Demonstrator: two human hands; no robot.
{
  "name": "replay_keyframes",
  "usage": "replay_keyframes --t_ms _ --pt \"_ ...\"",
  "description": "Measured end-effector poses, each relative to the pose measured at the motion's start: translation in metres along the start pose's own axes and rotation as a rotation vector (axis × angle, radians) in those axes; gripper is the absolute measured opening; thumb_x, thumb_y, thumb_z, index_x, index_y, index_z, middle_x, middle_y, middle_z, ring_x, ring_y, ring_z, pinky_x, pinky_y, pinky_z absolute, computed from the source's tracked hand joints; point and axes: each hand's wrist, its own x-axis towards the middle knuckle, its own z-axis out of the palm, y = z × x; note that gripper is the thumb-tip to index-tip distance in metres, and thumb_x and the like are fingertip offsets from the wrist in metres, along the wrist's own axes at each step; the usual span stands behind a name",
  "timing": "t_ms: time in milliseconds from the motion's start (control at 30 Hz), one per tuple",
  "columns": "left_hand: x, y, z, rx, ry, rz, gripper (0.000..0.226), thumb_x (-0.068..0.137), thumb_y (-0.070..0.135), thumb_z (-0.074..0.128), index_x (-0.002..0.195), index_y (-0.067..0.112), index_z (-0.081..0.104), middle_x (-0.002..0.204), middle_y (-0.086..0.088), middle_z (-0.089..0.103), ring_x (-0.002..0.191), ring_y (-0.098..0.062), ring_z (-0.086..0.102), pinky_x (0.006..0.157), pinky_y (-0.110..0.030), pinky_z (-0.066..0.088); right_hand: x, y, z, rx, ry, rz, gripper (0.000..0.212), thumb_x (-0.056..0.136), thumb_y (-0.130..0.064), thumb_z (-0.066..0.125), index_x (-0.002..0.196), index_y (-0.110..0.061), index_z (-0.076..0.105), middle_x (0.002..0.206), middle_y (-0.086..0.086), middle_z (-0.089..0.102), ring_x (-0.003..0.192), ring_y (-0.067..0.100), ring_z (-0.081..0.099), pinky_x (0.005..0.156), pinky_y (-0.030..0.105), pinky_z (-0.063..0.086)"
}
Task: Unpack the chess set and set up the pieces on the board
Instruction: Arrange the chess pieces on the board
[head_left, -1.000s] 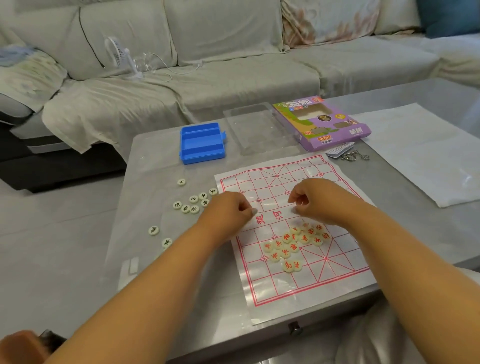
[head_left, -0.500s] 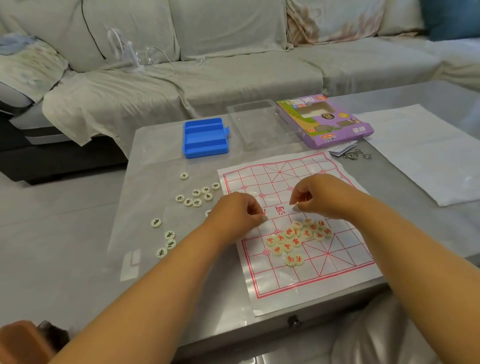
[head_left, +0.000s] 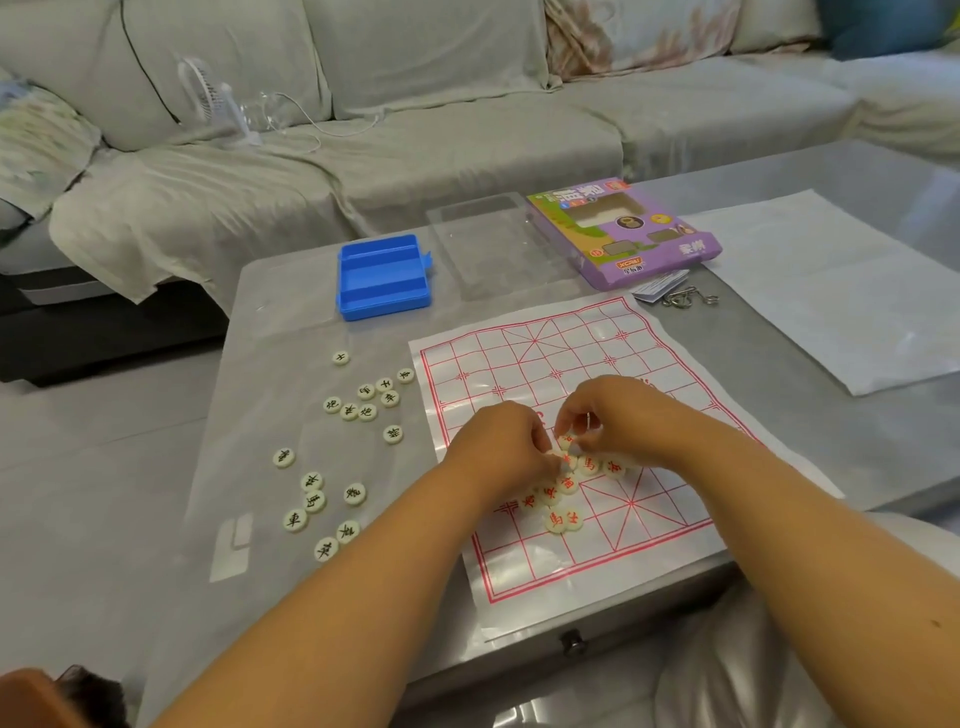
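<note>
A white sheet board (head_left: 524, 358) with a red grid lies on the grey table. Several pale round pieces with red characters (head_left: 563, 501) sit in a pile near the board's middle. Both hands are at the far edge of that pile, close together. My left hand (head_left: 498, 449) has its fingers curled onto the pile's red pieces. My right hand (head_left: 618, 421) pinches a red piece with fingertips. Several pale pieces with black characters (head_left: 363, 402) lie scattered on the table left of the board.
A blue plastic tray (head_left: 383, 276), a clear lid (head_left: 483, 241) and a purple game box (head_left: 623, 231) stand behind the board. Keys (head_left: 685, 297) and a white sheet (head_left: 831, 280) lie at the right. A grey sofa with a small fan (head_left: 208, 98) is beyond.
Both hands have come toward me from the board's river line and closed in on the pile of red pieces. The camera view has shifted slightly.
</note>
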Motion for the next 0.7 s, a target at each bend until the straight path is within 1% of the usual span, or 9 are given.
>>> replay_keyframes --t_ms 67,133,267,367,433,500,567,600,700 --pt "0.003 -0.003 -0.003 0.006 0.037 -0.021 0.018 0.081 0.032 0.071 0.086 0.014 0.070 0.085 -0.004 0.069 0.079 -0.017 0.064 0.070 -0.031 0.055 0.001 0.004 -0.001 0.015 0.007 -0.003 0.025 0.085 -0.026 0.067 0.110 -0.029 0.066 0.103 -0.009 0.061 0.088 0.007 0.056 0.069 0.011 0.043" --pt "0.004 -0.006 -0.008 0.031 0.065 -0.033 0.018 0.082 0.031 0.070 0.087 0.013 0.070 0.087 -0.005 0.069 0.079 -0.017 0.064 0.069 -0.030 0.054 0.000 0.009 -0.007 0.053 0.026 0.001 0.022 0.089 -0.029 0.061 0.110 -0.029 0.066 0.109 -0.008 0.063 0.091 0.007 0.056 0.071 0.013 0.044" --pt "0.006 -0.011 -0.012 0.039 0.047 -0.033 0.018 0.082 0.030 0.070 0.090 0.014 0.070 0.088 0.000 0.068 0.079 -0.015 0.063 0.069 -0.027 0.052 -0.001 0.024 -0.020 0.118 0.096 0.103 0.028 0.095 -0.035 0.050 0.115 -0.023 0.065 0.118 -0.004 0.064 0.101 0.012 0.056 0.086 0.023 0.042" --pt "0.005 -0.012 -0.010 -0.004 0.036 -0.027 0.023 0.087 0.035 0.064 0.090 0.013 0.072 0.087 -0.003 0.070 0.078 -0.016 0.064 0.062 -0.023 0.049 -0.002 0.031 -0.021 0.178 0.038 0.145 0.029 0.096 -0.038 0.047 0.114 -0.026 0.066 0.124 -0.005 0.061 0.109 0.014 0.054 0.094 0.028 0.040" --pt "0.005 -0.014 -0.010 -0.028 0.039 -0.025 0.027 0.090 0.037 0.060 0.091 0.013 0.073 0.086 -0.004 0.070 0.076 -0.016 0.063 0.057 -0.020 0.043 -0.003 0.031 -0.017 0.199 -0.027 0.137 0.027 0.096 -0.037 0.047 0.111 -0.028 0.067 0.122 -0.008 0.060 0.106 0.012 0.052 0.090 0.025 0.041" --pt "0.002 -0.019 -0.014 -0.027 0.052 -0.027 0.030 0.092 0.037 0.058 0.090 0.012 0.073 0.084 -0.006 0.070 0.072 -0.016 0.061 0.055 -0.021 0.041 -0.004 0.027 -0.014 0.205 -0.077 0.105 0.023 0.095 -0.035 0.049 0.108 -0.029 0.068 0.111 -0.011 0.058 0.099 0.009 0.052 0.076 0.017 0.041" --pt "0.000 -0.026 -0.019 -0.025 0.079 -0.030 0.032 0.092 0.037 0.058 0.090 0.009 0.073 0.085 -0.009 0.071 0.071 -0.018 0.061 0.059 -0.026 0.045 -0.004 0.024 -0.012 0.185 -0.095 0.076 0.020 0.093 -0.034 0.055 0.108 -0.029 0.068 0.106 -0.013 0.059 0.095 0.008 0.055 0.069 0.012 0.042" --pt "0.000 -0.030 -0.021 -0.029 0.094 -0.034 0.031 0.091 0.036 0.058 0.090 0.009 0.073 0.087 -0.008 0.071 0.075 -0.019 0.063 0.063 -0.028 0.048 -0.004 0.023 -0.012 0.164 -0.087 0.069 0.020 0.091 -0.032 0.058 0.108 -0.029 0.068 0.106 -0.012 0.060 0.095 0.008 0.056 0.070 0.012 0.043" --pt "-0.004 -0.037 -0.026 -0.038 0.132 -0.040 0.026 0.090 0.036 0.060 0.093 0.013 0.072 0.090 0.000 0.070 0.080 -0.014 0.061 0.066 -0.025 0.047 -0.003 0.021 -0.008 0.104 -0.015 0.070 0.017 0.088 -0.028 0.063 0.105 -0.028 0.068 0.104 -0.009 0.064 0.092 0.009 0.058 0.074 0.015 0.047"
